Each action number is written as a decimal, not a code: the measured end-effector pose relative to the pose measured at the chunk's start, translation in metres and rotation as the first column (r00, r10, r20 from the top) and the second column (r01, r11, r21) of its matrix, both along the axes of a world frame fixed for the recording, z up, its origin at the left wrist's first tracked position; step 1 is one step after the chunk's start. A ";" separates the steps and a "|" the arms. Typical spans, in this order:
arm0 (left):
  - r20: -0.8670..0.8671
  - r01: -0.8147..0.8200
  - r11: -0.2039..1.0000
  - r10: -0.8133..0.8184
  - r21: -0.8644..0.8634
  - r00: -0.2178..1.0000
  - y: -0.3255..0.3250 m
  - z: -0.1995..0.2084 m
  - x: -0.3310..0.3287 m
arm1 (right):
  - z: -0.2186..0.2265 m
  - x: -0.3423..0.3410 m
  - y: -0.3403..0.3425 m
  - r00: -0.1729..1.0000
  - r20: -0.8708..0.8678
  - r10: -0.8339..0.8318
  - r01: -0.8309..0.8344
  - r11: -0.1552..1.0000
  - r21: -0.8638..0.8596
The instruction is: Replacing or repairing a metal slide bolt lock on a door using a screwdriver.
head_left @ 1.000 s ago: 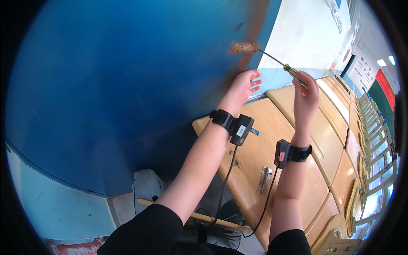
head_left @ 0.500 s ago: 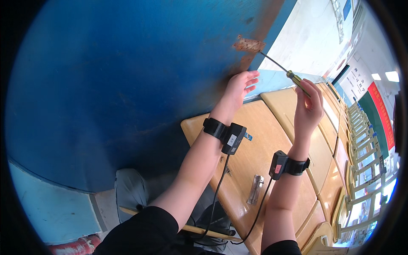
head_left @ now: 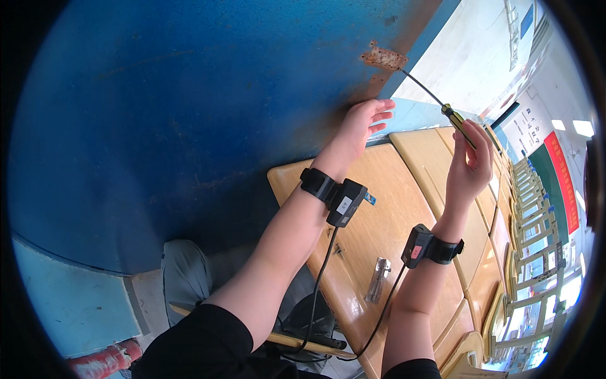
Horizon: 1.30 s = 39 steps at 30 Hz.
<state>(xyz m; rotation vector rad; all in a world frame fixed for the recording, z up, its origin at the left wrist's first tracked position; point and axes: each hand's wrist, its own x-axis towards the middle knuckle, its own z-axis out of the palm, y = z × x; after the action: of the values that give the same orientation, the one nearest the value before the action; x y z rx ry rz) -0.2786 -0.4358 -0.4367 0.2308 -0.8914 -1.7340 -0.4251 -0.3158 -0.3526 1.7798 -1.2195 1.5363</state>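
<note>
My right hand [head_left: 470,164] grips the yellow-and-black handle of a screwdriver [head_left: 451,115], fingers wrapped around it. The long thin shaft slants up to the left, and its tip meets the lower right corner of a rusty bare patch [head_left: 384,59] by the edge of a blue panel [head_left: 189,114]. Small dark holes show in the patch. Just below it, my left hand [head_left: 366,126] rests against the panel near its edge, fingers stretched out and apart, holding nothing.
Below my arms stands a wooden desk [head_left: 372,189] with a shiny elongated metal-looking piece [head_left: 377,281] and small screw-like bits [head_left: 338,250] on it. More desks run off to the right. Black devices with cables are strapped to both wrists. A red pipe [head_left: 107,359] lies lower left.
The view has shifted slightly, so the patch and both hands appear a little further right. The screwdriver tip stays at the patch's corner, and my left hand remains against the panel.
</note>
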 end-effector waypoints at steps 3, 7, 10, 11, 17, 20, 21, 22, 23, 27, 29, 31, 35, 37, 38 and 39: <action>0.037 0.032 0.999 -0.031 -0.043 0.999 0.001 -0.003 -0.006 | 0.001 -0.001 0.000 0.999 0.021 0.045 -0.044 0.999 -0.023; 0.196 0.166 0.986 -0.155 -0.037 0.968 0.007 -0.005 -0.011 | 0.000 -0.004 -0.001 1.000 -0.001 0.029 -0.029 0.999 -0.018; 0.240 0.172 0.985 -0.171 0.019 0.955 0.007 -0.007 -0.012 | 0.000 -0.002 -0.002 1.000 -0.025 0.016 -0.017 1.000 -0.024; 0.197 0.121 0.992 -0.128 0.047 0.972 0.007 -0.008 -0.012 | 0.000 -0.001 -0.002 0.999 -0.027 0.038 -0.039 0.998 -0.040; 0.040 0.037 0.988 -0.043 0.149 0.998 0.000 -0.015 -0.016 | 0.001 0.002 -0.001 0.998 0.024 0.065 -0.064 0.998 -0.023; 0.001 0.048 0.987 -0.049 0.151 0.999 0.001 -0.016 -0.017 | 0.000 0.000 -0.001 0.999 0.012 0.050 -0.050 0.999 -0.016; -0.013 0.055 0.986 -0.053 0.156 0.999 0.001 -0.015 -0.017 | 0.000 -0.001 -0.001 0.999 0.012 0.050 -0.050 0.999 -0.016; -0.013 0.055 0.986 -0.053 0.157 0.999 0.002 -0.014 -0.016 | 0.001 -0.001 -0.001 0.999 0.006 0.043 -0.043 0.999 -0.012; -0.020 0.063 0.984 -0.061 0.164 0.998 0.003 -0.013 -0.015 | 0.001 -0.001 -0.001 0.999 0.000 0.035 -0.035 0.999 -0.008; -0.056 0.117 0.978 -0.109 0.171 0.992 0.001 -0.009 -0.012 | 0.002 -0.002 -0.001 0.999 -0.007 0.031 -0.031 0.999 -0.005; -0.071 0.118 0.977 -0.107 0.180 0.992 0.001 -0.010 -0.013 | 0.002 -0.001 -0.001 0.999 -0.022 0.045 -0.046 0.999 -0.022; -0.084 0.118 0.975 -0.104 0.186 0.991 0.000 -0.010 -0.014 | 0.003 -0.002 0.000 0.997 -0.067 0.026 -0.028 0.999 -0.028; -0.156 0.146 0.964 -0.113 0.220 0.981 0.001 -0.009 -0.015 | 0.002 -0.004 0.001 0.997 -0.072 0.027 -0.029 0.999 -0.024; -0.166 0.151 0.962 -0.114 0.228 0.979 0.002 -0.007 -0.014 | 0.003 -0.005 0.002 0.994 -0.106 0.006 -0.009 1.000 -0.025; -0.167 0.149 0.962 -0.112 0.229 0.980 0.002 -0.006 -0.014 | 0.003 -0.006 0.003 0.990 -0.140 -0.014 0.011 1.000 -0.026; -0.166 0.144 0.963 -0.107 0.230 0.980 0.003 -0.006 -0.012 | 0.004 -0.004 0.004 0.990 -0.138 -0.012 0.009 1.000 -0.027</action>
<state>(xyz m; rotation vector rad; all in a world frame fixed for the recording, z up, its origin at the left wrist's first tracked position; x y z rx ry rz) -0.2907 -0.4331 -0.4424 0.2014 -0.5934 -1.9516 -0.4292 -0.3113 -0.3491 1.8272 -1.1344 1.3914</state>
